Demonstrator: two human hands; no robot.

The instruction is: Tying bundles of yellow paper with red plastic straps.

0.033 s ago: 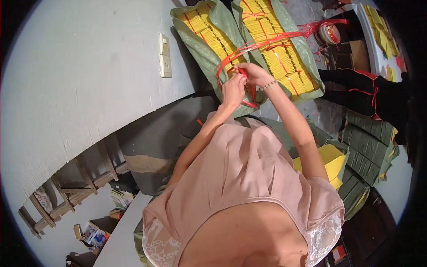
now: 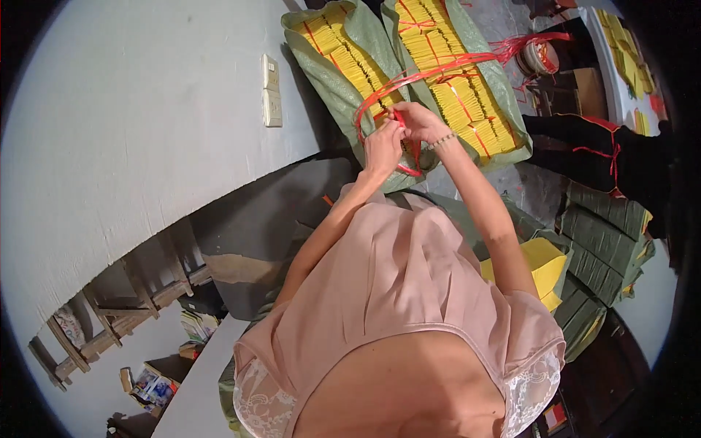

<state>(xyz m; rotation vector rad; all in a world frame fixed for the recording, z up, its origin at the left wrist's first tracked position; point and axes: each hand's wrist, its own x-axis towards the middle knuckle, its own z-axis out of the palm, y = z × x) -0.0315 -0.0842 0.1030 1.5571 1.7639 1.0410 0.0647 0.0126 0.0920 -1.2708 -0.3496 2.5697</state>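
My left hand [image 2: 383, 150] and my right hand [image 2: 423, 123] meet over the near end of a green woven sack [image 2: 319, 82]. Both are closed on red plastic string [image 2: 399, 118], pinched between their fingertips. Loops of this string hang below my hands and run off to the right across a second green sack [image 2: 504, 98]. The two sacks lie side by side, open at the top. Yellow paper bundles [image 2: 456, 102], tied with red bands, fill them in rows. My fingers partly hide how the string is wound.
A white wall with a socket plate [image 2: 271, 89] borders the left sack. Rightward are a white bucket [image 2: 541, 57], a table [image 2: 617, 95] bearing yellow bundles, a person in black [image 2: 584, 150] and stacked green packages [image 2: 602, 233]. A wooden ladder [image 2: 131, 314] lies lower left.
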